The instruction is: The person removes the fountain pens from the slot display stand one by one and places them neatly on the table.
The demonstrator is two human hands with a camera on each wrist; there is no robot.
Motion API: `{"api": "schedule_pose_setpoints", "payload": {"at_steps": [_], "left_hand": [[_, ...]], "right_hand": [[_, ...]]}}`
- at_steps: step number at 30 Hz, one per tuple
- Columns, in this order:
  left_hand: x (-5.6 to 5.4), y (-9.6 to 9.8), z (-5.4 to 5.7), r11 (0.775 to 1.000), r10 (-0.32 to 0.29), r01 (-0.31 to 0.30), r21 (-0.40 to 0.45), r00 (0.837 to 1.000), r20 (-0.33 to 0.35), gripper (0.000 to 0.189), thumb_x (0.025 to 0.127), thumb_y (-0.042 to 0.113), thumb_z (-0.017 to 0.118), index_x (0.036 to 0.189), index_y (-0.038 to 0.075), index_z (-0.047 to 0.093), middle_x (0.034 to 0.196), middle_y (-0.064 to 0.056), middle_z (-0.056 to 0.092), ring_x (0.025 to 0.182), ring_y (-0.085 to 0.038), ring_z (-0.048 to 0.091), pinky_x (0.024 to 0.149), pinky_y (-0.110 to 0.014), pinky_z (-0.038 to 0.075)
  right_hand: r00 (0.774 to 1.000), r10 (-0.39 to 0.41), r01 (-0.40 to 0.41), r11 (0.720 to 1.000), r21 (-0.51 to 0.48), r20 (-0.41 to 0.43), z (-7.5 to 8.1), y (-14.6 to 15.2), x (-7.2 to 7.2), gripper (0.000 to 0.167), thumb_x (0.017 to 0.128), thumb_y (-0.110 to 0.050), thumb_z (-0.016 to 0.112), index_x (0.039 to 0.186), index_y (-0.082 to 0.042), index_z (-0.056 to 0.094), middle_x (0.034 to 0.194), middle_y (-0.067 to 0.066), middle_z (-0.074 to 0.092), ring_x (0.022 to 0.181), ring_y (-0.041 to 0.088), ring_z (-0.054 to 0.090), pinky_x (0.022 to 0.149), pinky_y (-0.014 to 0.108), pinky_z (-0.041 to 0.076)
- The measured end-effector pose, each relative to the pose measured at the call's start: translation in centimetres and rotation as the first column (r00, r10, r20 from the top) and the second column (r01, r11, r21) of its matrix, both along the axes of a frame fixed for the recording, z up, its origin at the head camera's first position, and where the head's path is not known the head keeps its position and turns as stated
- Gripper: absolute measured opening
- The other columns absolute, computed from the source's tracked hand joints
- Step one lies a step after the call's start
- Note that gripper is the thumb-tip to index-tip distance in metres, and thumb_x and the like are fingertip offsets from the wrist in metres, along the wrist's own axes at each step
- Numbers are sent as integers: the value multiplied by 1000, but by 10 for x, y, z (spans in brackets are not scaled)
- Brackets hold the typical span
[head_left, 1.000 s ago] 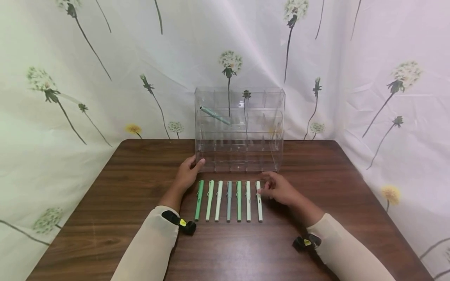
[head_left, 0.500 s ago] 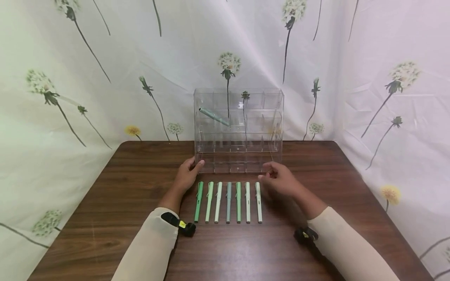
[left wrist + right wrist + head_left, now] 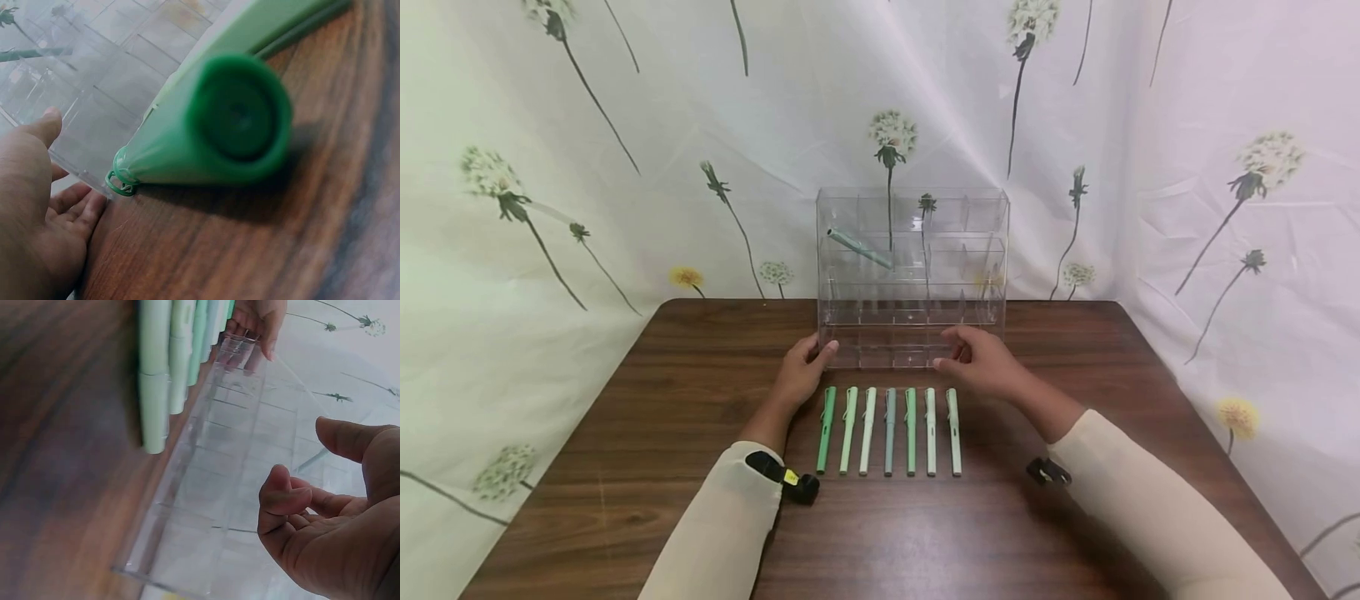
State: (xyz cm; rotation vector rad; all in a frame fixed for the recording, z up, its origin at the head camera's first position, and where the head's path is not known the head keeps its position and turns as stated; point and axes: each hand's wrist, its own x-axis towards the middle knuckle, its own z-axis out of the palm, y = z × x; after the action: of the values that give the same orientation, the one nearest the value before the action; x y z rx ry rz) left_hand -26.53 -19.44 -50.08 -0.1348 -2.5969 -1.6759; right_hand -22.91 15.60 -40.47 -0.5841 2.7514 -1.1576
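Note:
A clear acrylic rack point(image 3: 910, 333) with stepped tiers of compartments stands at the back of the table. My left hand point(image 3: 801, 371) holds its lower left edge, thumb in front and fingers at the side. One teal pen point(image 3: 859, 247) lies slanted in an upper tier at the left. Before the rack, several pens lie in a row, from a dark green pen point(image 3: 826, 429) on the left, past a grey-blue pen point(image 3: 890, 432), to a pale pen point(image 3: 954, 432) on the right. My right hand point(image 3: 985, 362), fingers loosely bent and holding nothing, hovers before the rack's lower right.
The brown wooden table point(image 3: 880, 542) has a curtain point(image 3: 760, 125) printed with dandelions behind and beside it. A wrist camera point(image 3: 801, 489) on the left forearm sits close to the front ends of the left pens.
My right hand has moved from the rightmost pale pen forward and a little left, to the front of the rack. The left hand and the pens stay in place.

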Motion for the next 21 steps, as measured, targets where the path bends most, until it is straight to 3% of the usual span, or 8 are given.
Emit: {"api": "schedule_pose_setpoints", "payload": {"at_steps": [5,11,15,21], "left_hand": [[0,0,1,1000,-1,1,-4,1000,-19,66,113,50,58,166,13,48,162,-22,51,147,-40,53,120,-59,44],[1,-3,0,1000,-11,11,-15,1000,-27,64,113,50,57,165,14,50,160,-22,53,147,-41,53,119,-61,44],[2,-2,2,999,-17,16,-28,999,-32,65,113,52,57,165,14,50,162,-22,52,151,-42,50,121,-62,42],[2,-1,3,999,-22,22,-24,1000,-21,65,113,53,57,165,14,51,161,-21,53,148,-41,52,120,-61,44]], "right_hand": [[997,22,-22,1000,7,-69,14,-13,-6,57,104,-28,77,152,-1,59,116,14,71,95,23,67,83,41,57],[993,15,-20,999,-37,-118,29,-32,-14,51,106,-26,75,149,-3,62,118,12,69,85,19,61,79,39,53],[993,-16,1,993,-118,-119,40,-44,-20,48,107,-26,74,148,-4,62,116,14,67,79,19,55,76,38,49],[997,-37,22,980,-197,-74,52,-58,-34,48,109,-29,71,151,-9,59,136,14,62,88,22,64,73,36,51]]}}
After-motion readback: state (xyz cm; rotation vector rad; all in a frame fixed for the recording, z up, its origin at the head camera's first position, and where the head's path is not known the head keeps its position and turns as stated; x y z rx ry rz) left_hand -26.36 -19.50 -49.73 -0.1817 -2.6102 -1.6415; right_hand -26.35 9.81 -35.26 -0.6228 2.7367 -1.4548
